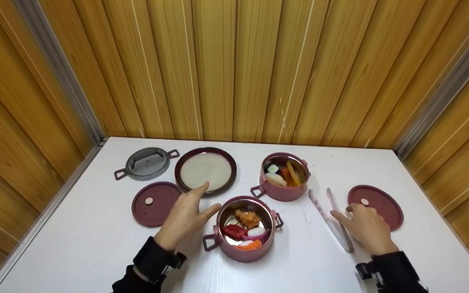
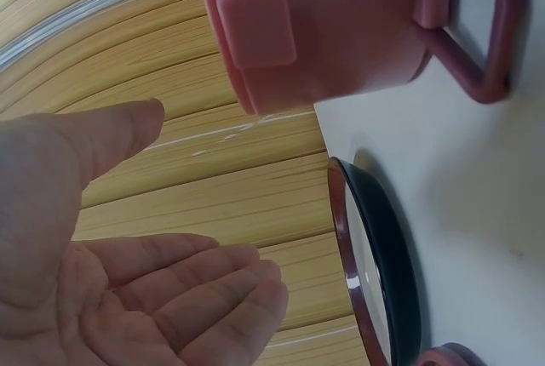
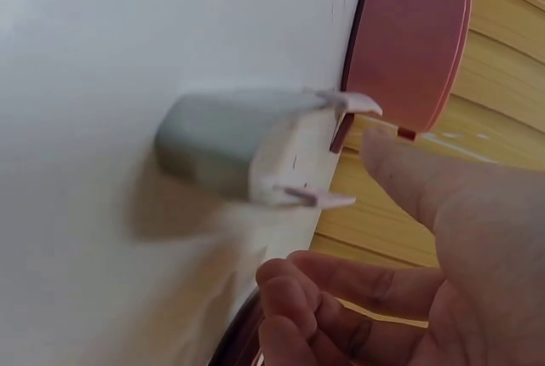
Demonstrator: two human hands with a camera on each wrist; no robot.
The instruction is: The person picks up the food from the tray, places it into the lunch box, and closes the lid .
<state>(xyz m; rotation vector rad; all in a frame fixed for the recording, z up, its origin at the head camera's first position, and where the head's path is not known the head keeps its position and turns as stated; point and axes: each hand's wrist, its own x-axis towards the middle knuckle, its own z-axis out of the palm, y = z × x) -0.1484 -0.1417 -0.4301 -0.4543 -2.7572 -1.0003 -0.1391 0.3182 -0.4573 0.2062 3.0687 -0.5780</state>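
Left hand (image 1: 187, 215): grip released, fingers extended, thumb spread; held between the left lid (image 1: 155, 212) and the front pot (image 1: 246, 255).

Right hand (image 1: 365, 228): grip released, fingers loosely curled, thumb extended; held beside the tongs (image 1: 345, 243), with the right lid (image 1: 387, 208) partly covered.

Front pot: dusty pink, upright, with shiny metal interior and two loop handles; placed at the near middle of the tabletop (image 1: 75, 252). Contained: an orange-brown chunk (image 1: 247, 218), a red piece (image 1: 235, 231), a white-and-purple piece (image 1: 257, 232), an orange piece (image 1: 250, 245).

Tongs: grey, tips pale pink; laid right of the front pot, arms spread in a V, bend turned nearward. Blurred in the right wrist view.

Lids, left and right: maroon, flat, each fitted with a pale knob.

Back pot (image 1: 283, 193): pink, matching; set beyond the front pot, to its right. Contained: a yellow strip (image 1: 293, 173) and other pieces.

Plate (image 1: 206, 167): cream, glossy dark rim; set beyond the left hand.

Grey lid (image 1: 147, 165): bar-topped, two side loops; placed far left.

Wall (image 1: 218, 73): wood-patterned, yellow-brown.
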